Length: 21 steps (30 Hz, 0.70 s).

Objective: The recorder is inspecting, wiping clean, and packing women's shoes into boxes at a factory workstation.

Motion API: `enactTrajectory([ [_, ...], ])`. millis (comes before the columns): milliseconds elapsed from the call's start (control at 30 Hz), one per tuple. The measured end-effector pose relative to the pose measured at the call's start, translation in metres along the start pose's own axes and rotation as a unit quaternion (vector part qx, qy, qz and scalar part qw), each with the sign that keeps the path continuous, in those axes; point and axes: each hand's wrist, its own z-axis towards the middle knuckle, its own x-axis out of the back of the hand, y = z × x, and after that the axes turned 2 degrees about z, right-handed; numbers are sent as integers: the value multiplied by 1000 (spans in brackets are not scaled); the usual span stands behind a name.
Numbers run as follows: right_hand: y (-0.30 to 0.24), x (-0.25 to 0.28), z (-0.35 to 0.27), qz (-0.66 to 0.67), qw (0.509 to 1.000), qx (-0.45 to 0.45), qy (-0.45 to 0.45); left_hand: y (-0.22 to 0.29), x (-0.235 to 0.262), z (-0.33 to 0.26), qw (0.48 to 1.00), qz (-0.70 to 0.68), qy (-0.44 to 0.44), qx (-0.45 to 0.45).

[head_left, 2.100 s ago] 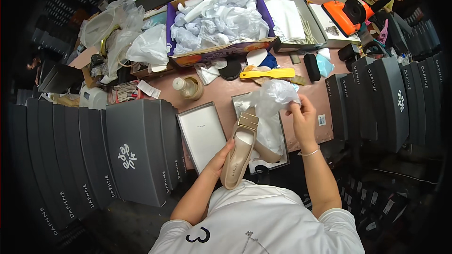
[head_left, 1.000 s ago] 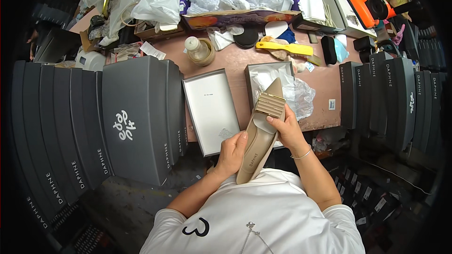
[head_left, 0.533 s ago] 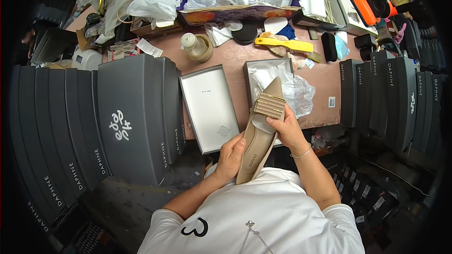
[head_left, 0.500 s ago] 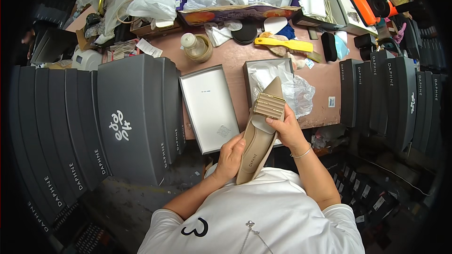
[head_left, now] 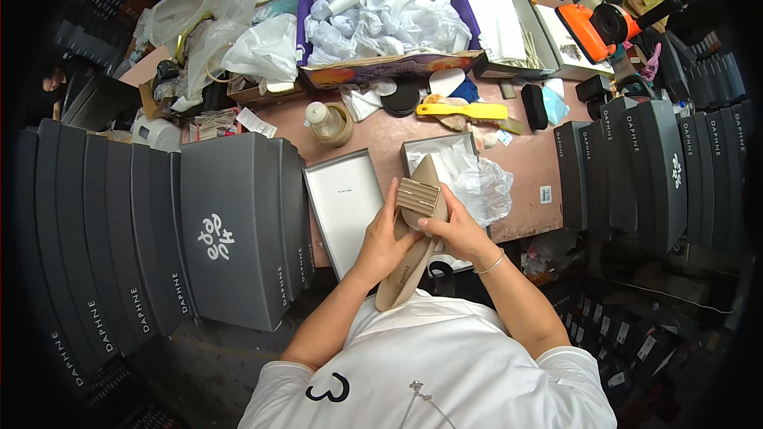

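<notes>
A beige pointed flat shoe [head_left: 406, 268] with a ribbed, gold-edged buckle on its front is held before my chest, toe pointing away and heel close to my shirt. On its left side my left hand [head_left: 381, 240] is closed, fingers along the buckle and thumb at the shoe's opening. My right hand [head_left: 462, 232] grips the other side, its thumb just below the buckle. Beyond the toe stands an open grey shoe box [head_left: 407, 160] holding white tissue paper [head_left: 489, 191]. To the left lies the box's lid [head_left: 343, 205], white inside turned up.
Stacked grey shoe boxes [head_left: 230, 230] rise at the left, more boxes [head_left: 652, 167] at the right. Behind are a jar [head_left: 327, 123], a yellow-handled brush [head_left: 462, 111], a purple carton [head_left: 373, 71] of crumpled paper and an orange tool [head_left: 584, 32]. The pink tabletop [head_left: 524, 222] ends near me.
Both hands have moved along the shoe: my left hand went forward from near the heel to beside the buckle. The shoe shifted slightly left and nearer, and my view tilted up a little.
</notes>
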Motion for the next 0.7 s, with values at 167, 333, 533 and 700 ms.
enactTrajectory([
  [167, 7, -1, -3, 21, 999, 31, -16, -50, -20, 13, 973, -216, 23, 83],
  [333, -1, -16, -24, -130, 982, 108, -83, -54, 14, 19, 839, -493, -48, 228],
  [533, 0, -11, -33, -82, 996, 36, 5, -51, 34, 5, 679, -675, -271, 99],
  [700, 6, -7, -33, -131, 991, 39, 8, -44, 33, 7, 664, -673, -320, 65],
])
